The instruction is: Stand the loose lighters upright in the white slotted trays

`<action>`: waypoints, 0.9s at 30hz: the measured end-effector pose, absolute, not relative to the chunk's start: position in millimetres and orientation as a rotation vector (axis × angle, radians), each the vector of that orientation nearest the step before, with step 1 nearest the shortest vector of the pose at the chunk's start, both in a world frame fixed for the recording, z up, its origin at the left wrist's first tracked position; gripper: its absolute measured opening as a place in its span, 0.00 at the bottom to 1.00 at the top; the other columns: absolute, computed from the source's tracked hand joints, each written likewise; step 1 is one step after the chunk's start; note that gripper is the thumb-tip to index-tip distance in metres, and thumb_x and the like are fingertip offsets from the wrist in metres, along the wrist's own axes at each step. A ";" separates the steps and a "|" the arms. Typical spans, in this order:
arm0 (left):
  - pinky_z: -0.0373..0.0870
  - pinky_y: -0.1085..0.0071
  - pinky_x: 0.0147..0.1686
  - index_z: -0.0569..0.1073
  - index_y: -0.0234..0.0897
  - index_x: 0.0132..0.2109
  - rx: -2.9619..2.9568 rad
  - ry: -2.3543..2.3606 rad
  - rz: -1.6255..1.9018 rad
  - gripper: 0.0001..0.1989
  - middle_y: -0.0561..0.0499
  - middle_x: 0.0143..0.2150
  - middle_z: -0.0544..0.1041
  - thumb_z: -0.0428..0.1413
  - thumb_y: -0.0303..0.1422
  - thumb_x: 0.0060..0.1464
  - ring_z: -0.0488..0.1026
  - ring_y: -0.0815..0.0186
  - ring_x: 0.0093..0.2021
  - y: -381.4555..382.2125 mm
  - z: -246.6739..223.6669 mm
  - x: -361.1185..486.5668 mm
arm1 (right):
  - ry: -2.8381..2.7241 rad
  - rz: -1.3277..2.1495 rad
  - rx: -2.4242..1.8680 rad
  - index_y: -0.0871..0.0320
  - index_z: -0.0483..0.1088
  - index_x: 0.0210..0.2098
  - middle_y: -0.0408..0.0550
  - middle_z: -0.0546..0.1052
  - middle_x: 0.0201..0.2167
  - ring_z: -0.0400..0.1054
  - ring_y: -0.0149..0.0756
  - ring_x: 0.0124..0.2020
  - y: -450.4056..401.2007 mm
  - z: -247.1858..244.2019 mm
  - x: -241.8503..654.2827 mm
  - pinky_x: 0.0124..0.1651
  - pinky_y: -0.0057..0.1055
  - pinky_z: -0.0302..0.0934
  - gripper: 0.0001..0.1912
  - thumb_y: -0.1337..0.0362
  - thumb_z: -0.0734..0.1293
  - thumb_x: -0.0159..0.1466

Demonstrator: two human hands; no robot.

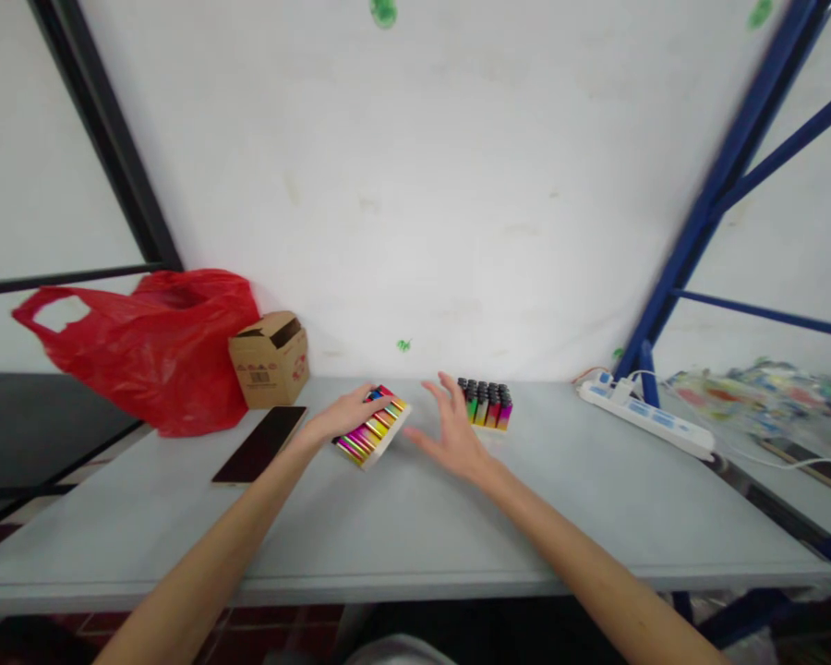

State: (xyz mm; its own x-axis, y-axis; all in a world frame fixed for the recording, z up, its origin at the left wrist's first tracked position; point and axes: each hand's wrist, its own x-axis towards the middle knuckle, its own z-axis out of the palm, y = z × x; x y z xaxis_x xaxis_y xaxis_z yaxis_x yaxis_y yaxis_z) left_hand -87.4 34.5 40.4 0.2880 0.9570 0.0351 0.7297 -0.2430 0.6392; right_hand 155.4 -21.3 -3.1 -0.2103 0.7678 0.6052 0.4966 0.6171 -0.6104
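Observation:
My left hand (pixel 350 412) is closed on a white tray of shiny multicoloured lighters (pixel 374 432), tilted above the table with its colourful sides facing me. To its right my right hand (pixel 450 434) is open, thumb and fingers spread, with nothing in it. Just behind that hand a second set of lighters (pixel 488 405) stands upright in rows, black tops up, their bodies fading from green and yellow to pink and purple. My right hand partly hides the left side of this set.
On the grey table (pixel 415 545), a dark phone (pixel 261 446) lies left of my hands. Behind it stand an opened cardboard box (pixel 270 360) and a red plastic bag (pixel 159 351). A white power strip (pixel 644 416) with cables lies at the right, near a blue metal frame (pixel 692 222).

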 end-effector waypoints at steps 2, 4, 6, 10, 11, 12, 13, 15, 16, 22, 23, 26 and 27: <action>0.74 0.60 0.51 0.78 0.39 0.50 2.040 1.577 0.615 0.30 0.41 0.51 0.85 0.47 0.58 0.61 0.81 0.50 0.51 30.7 30.5 -103.3 | -1.985 0.599 -1.037 0.49 0.49 0.76 0.60 0.43 0.78 0.38 0.61 0.80 -16.4 -13.2 130.0 0.77 0.63 0.43 0.57 0.37 0.76 0.59; 0.73 0.58 0.54 0.78 0.39 0.47 2.082 1.657 0.649 0.29 0.39 0.50 0.85 0.44 0.56 0.63 0.81 0.49 0.51 23.9 22.2 -114.9 | -2.085 0.786 -0.977 0.53 0.46 0.78 0.64 0.49 0.77 0.43 0.60 0.79 -8.8 -19.6 111.1 0.78 0.59 0.44 0.63 0.35 0.77 0.56; 0.73 0.57 0.55 0.78 0.38 0.45 2.111 1.706 0.666 0.29 0.37 0.50 0.85 0.42 0.54 0.64 0.81 0.48 0.51 16.9 17.3 -120.9 | -2.134 0.866 -0.896 0.54 0.46 0.78 0.65 0.55 0.74 0.49 0.57 0.77 -1.8 -23.1 99.2 0.79 0.55 0.45 0.65 0.34 0.78 0.54; 0.72 0.56 0.56 0.79 0.36 0.46 2.086 1.733 0.638 0.31 0.35 0.51 0.84 0.40 0.54 0.66 0.80 0.47 0.52 10.1 16.0 -121.2 | -2.154 0.830 -0.863 0.52 0.41 0.79 0.63 0.51 0.75 0.46 0.57 0.78 1.7 -28.8 92.3 0.79 0.53 0.45 0.72 0.35 0.81 0.48; 0.71 0.56 0.57 0.79 0.35 0.48 2.096 1.733 0.646 0.32 0.35 0.52 0.83 0.39 0.53 0.66 0.80 0.47 0.53 9.8 16.4 -120.7 | -2.154 0.813 -0.859 0.51 0.40 0.79 0.63 0.50 0.74 0.47 0.57 0.78 0.7 -30.3 92.6 0.79 0.52 0.45 0.73 0.36 0.81 0.48; 0.70 0.56 0.59 0.78 0.34 0.52 2.115 1.741 0.666 0.32 0.34 0.54 0.82 0.40 0.52 0.67 0.79 0.47 0.55 9.8 16.9 -120.5 | -2.155 0.800 -0.853 0.50 0.40 0.79 0.62 0.50 0.74 0.48 0.56 0.77 -0.5 -31.6 93.3 0.79 0.52 0.45 0.73 0.36 0.81 0.49; 0.69 0.55 0.61 0.76 0.32 0.57 2.144 1.758 0.697 0.32 0.33 0.56 0.81 0.41 0.51 0.67 0.78 0.47 0.57 9.9 17.6 -120.5 | -2.155 0.791 -0.848 0.49 0.39 0.79 0.61 0.51 0.73 0.50 0.55 0.77 -1.7 -32.8 94.1 0.79 0.51 0.46 0.72 0.37 0.81 0.50; 0.66 0.54 0.64 0.71 0.29 0.65 2.220 1.801 0.782 0.34 0.31 0.60 0.78 0.43 0.50 0.66 0.75 0.47 0.61 9.7 19.6 -120.7 | -2.162 0.782 -0.848 0.47 0.38 0.79 0.60 0.52 0.73 0.53 0.55 0.76 -3.1 -34.3 95.5 0.78 0.51 0.48 0.71 0.37 0.81 0.51; 0.65 0.54 0.65 0.69 0.29 0.67 2.257 1.813 0.823 0.34 0.31 0.61 0.77 0.44 0.49 0.66 0.74 0.47 0.63 9.3 20.9 -120.5 | -2.165 0.777 -0.850 0.46 0.37 0.79 0.60 0.52 0.73 0.53 0.55 0.75 -3.3 -34.7 95.9 0.78 0.52 0.48 0.71 0.38 0.81 0.51; 0.62 0.58 0.68 0.77 0.38 0.57 2.415 1.496 0.785 0.24 0.40 0.61 0.78 0.41 0.42 0.69 0.71 0.54 0.64 7.2 22.6 -106.9 | -2.172 0.737 -0.811 0.48 0.35 0.80 0.61 0.53 0.73 0.51 0.54 0.76 -1.8 -34.4 97.6 0.78 0.52 0.47 0.71 0.41 0.81 0.53; 0.62 0.58 0.68 0.77 0.39 0.55 2.426 1.446 0.745 0.23 0.41 0.60 0.79 0.42 0.41 0.69 0.71 0.55 0.63 7.6 21.5 -104.1 | -2.169 0.736 -0.805 0.49 0.34 0.80 0.61 0.53 0.73 0.50 0.54 0.76 -2.0 -33.9 98.0 0.79 0.52 0.47 0.71 0.41 0.81 0.53; 0.66 0.60 0.64 0.78 0.42 0.49 2.395 1.419 0.695 0.19 0.43 0.55 0.81 0.44 0.42 0.67 0.73 0.56 0.59 9.2 19.4 -99.2 | -2.143 0.751 -0.824 0.49 0.33 0.80 0.62 0.54 0.74 0.49 0.55 0.77 -4.0 -31.5 99.5 0.79 0.54 0.46 0.73 0.42 0.82 0.53; 0.67 0.60 0.63 0.78 0.42 0.47 2.369 1.431 0.699 0.19 0.44 0.53 0.81 0.44 0.43 0.67 0.74 0.56 0.56 9.8 19.5 -98.6 | -2.135 0.759 -0.836 0.50 0.33 0.80 0.63 0.54 0.74 0.49 0.55 0.77 -4.9 -30.6 99.8 0.78 0.54 0.46 0.73 0.42 0.82 0.52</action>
State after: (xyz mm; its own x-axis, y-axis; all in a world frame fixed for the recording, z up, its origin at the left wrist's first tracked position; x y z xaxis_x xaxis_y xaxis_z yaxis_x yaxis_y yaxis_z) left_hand -98.6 9.8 19.5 0.3902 0.8844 0.2563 0.7456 -0.4668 0.4756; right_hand 99.8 -4.9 -30.6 -0.5380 0.7436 0.3971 0.3257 0.6178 -0.7157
